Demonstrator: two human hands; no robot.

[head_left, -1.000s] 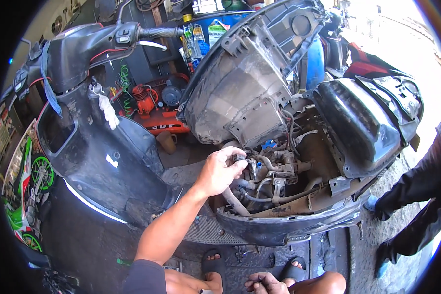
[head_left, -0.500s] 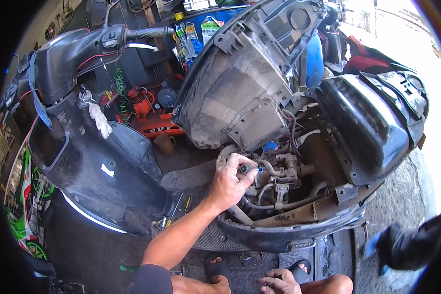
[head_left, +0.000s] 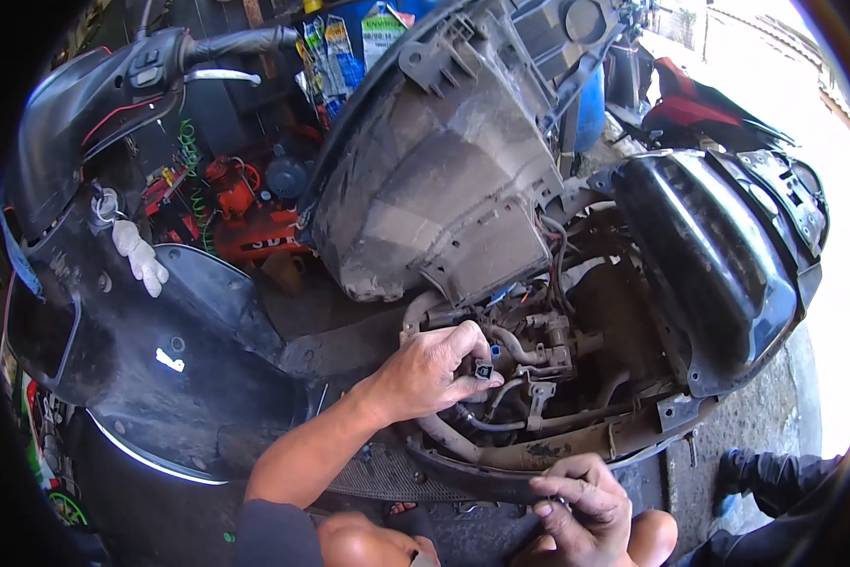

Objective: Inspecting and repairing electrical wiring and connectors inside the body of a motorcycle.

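My left hand (head_left: 427, 376) reaches over the engine bay of a scooter, and its thumb and fingers are closed on a small black electrical connector (head_left: 483, 369). Just past it lie the hoses and metal parts of the dusty engine (head_left: 553, 345), with a small blue part (head_left: 496, 351) beside my fingertips. Lower right, near the scooter's side edge, my right hand (head_left: 586, 510) is raised with thumb and fingers pinched together. Something tiny and dark may be between them, but I cannot make it out.
The grey storage bucket (head_left: 434, 170) under the seat is tipped up above the engine. A glossy black rear panel (head_left: 709, 274) stands at the right. The scooter's front body (head_left: 179, 378) fills the left. Behind it is a red compressor (head_left: 255, 231). A person's dark-clothed leg (head_left: 784, 482) is at lower right.
My right hand has risen from near my lap toward the scooter's side. My left hand has turned a little, bringing the connector lower. The head view has shifted, moving the scooter's front leftward.
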